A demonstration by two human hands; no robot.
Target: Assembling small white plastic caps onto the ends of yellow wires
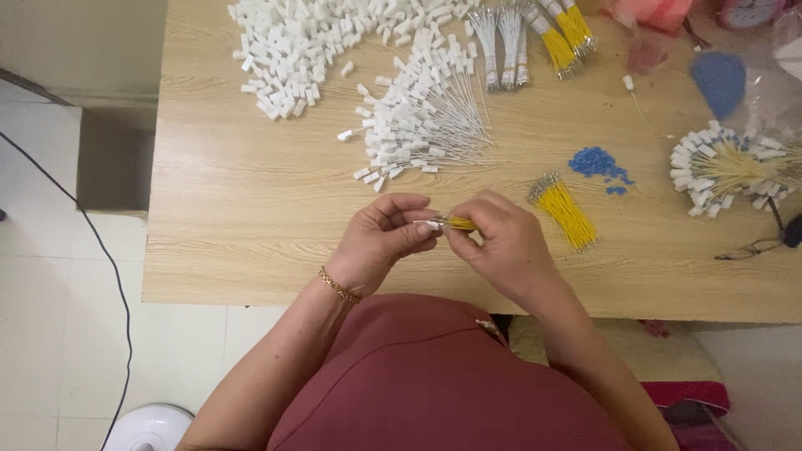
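Note:
My left hand [383, 238] pinches a small white plastic connector [428, 224] over the wooden table [251, 209]. My right hand [501, 242] holds a short yellow wire [460, 223] whose end meets that connector between the fingertips. A loose bundle of yellow wires [566, 213] lies just right of my right hand. Beyond my hands sits a pile of white connectors with white wires attached [422, 125].
A heap of loose white connectors [292, 42] fills the far left. Bundles of white wires [501, 42] and yellow wires [564, 33] lie at the far edge. Small blue pieces [597, 163] and a fan of yellow-wired connectors [723, 167] lie at right.

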